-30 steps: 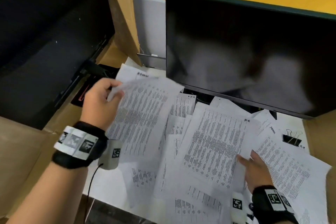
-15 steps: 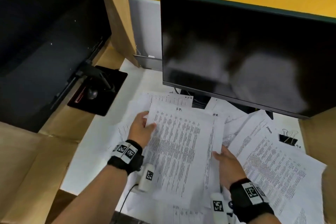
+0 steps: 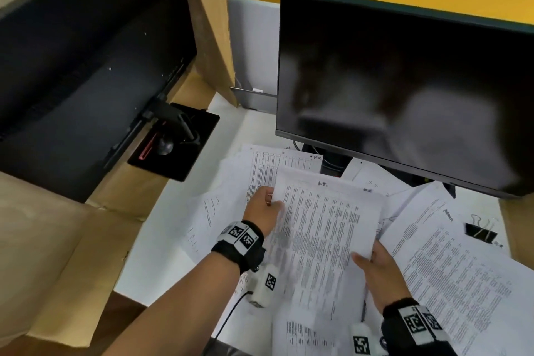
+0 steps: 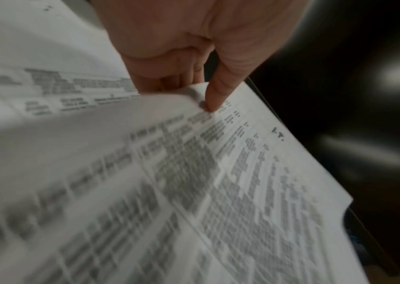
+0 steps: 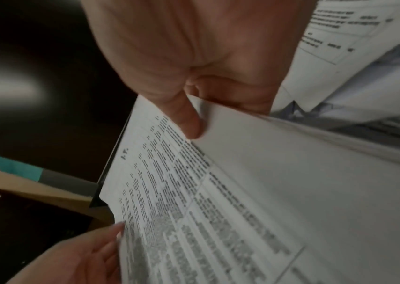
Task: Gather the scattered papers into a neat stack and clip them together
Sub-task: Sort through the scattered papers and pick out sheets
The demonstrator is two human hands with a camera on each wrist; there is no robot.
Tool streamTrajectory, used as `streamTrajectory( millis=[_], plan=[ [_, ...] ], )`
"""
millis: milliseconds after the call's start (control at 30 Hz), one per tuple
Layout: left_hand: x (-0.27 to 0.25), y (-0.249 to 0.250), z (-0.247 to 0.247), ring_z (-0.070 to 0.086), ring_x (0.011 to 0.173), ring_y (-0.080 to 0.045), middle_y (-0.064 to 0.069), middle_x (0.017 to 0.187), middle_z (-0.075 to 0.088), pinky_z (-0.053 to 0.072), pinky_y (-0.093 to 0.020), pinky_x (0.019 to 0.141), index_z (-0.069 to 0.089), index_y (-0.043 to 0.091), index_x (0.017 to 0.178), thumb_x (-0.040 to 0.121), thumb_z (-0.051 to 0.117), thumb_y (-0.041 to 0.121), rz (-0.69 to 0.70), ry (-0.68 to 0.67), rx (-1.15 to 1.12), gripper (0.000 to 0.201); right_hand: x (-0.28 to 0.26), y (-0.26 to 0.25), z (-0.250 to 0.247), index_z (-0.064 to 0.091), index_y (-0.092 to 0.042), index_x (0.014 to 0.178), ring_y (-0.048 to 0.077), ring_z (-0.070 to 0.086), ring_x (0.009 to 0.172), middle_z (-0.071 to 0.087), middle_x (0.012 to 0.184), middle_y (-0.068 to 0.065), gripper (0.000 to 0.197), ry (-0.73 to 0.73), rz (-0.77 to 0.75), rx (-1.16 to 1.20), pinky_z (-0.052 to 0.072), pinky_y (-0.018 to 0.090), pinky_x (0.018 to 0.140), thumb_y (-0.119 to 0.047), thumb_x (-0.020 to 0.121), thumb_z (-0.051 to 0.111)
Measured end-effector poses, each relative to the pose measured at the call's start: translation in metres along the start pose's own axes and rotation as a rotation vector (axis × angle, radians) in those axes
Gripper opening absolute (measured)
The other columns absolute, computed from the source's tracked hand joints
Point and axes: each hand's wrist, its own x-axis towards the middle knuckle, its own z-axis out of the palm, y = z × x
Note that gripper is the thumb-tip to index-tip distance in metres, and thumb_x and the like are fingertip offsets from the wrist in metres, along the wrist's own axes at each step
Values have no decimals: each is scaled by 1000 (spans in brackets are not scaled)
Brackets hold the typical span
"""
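1. Printed sheets (image 3: 323, 228) lifted as a small bundle above the loose papers (image 3: 450, 274) on the counter (image 3: 161, 240), in front of the monitor (image 3: 404, 81).
2. Pinched at opposite side edges, left hand (image 3: 261, 209) and right hand (image 3: 378, 272), thumbs on top, likely for squaring edges.
3. Binder clip (image 3: 481, 231) waiting well right, beside the spread, untouched.
4. Sheet count unclear through blur.

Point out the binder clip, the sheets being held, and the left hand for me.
binder clip (image 3: 480, 232): head view, black body.
held sheets (image 3: 323, 225): head view, middle of top page.
left hand (image 3: 261, 209): head view, back of hand.
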Motion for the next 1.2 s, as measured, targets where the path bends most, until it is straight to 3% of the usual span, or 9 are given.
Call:
streamTrajectory(
  millis=[100, 200, 367, 533, 600, 733, 900, 1000, 1200],
  plan=[
    [23, -11, -22, 50, 121, -24, -7, 131, 49, 44, -36, 103, 57, 16, 122, 89, 58, 9, -38, 221, 127, 34, 1, -2, -11, 59, -20, 120, 13, 61, 94, 66, 110, 2, 36, 83, -15, -15, 45, 33, 86, 2, 93, 54],
    [42, -21, -45, 44, 125, -32, -13, 136, 46, 42, -38, 103, 53, 15, 130, 85, 61, 15, -169, 379, 234, 46, 4, 2, -23, 57, -18, 123, 20, 59, 97, 63, 112, 5, 37, 139, -18, 12, 42, 36, 90, 2, 92, 55],
    [53, -24, -54, 36, 127, -29, -10, 134, 50, 39, -40, 102, 43, 16, 137, 84, 61, 19, -170, 337, 280, 56, 7, 4, -25, 57, -15, 123, 25, 57, 103, 63, 111, 5, 36, 139, 10, 43, 41, 37, 93, 2, 92, 55],
    [53, -18, -51, 50, 116, -27, -5, 115, 62, 47, -36, 90, 58, 16, 118, 83, 65, 21, -102, 326, 289, 36, 8, 6, -20, 58, -18, 113, 16, 60, 90, 64, 105, 4, 29, 147, 6, 43, 46, 31, 76, 3, 92, 55],
    [48, -15, -48, 57, 113, -29, -7, 112, 62, 48, -31, 83, 58, 11, 112, 86, 66, 21, -88, 264, 234, 29, 9, 8, -19, 58, -18, 114, 19, 60, 93, 65, 106, 4, 31, 146, 12, 51, 48, 33, 79, 3, 92, 55],
    [33, -13, -47, 37, 138, -27, -10, 150, 39, 32, -34, 110, 34, 7, 145, 93, 60, 23, -95, 190, 276, 61, 10, 11, -20, 59, -19, 115, 27, 59, 103, 64, 114, 9, 32, 139, 20, 54, 45, 41, 94, 3, 91, 55],
    [16, -9, -91, 58, 114, -33, -16, 122, 62, 46, -36, 96, 54, 6, 127, 94, 55, 14, 24, 324, 204, 34, 7, 6, -24, 60, -16, 118, 21, 60, 95, 65, 110, 7, 34, 170, 37, 122, 45, 28, 72, 3, 90, 58],
    [4, -4, -136, 60, 106, -30, -16, 115, 64, 43, -33, 85, 58, 6, 120, 92, 54, 8, 110, 457, 164, 28, 8, 6, -30, 60, -13, 125, 24, 60, 101, 66, 114, 8, 38, 194, 33, 117, 45, 32, 83, 1, 90, 59],
    [-19, 7, -206, 65, 103, -26, -5, 111, 69, 50, -44, 92, 65, 17, 112, 87, 62, 8, 161, 551, -296, 27, 13, 4, -35, 57, -11, 129, 25, 56, 107, 63, 121, 11, 39, 211, 42, 101, 41, 35, 95, 0, 92, 56]
  ],
)
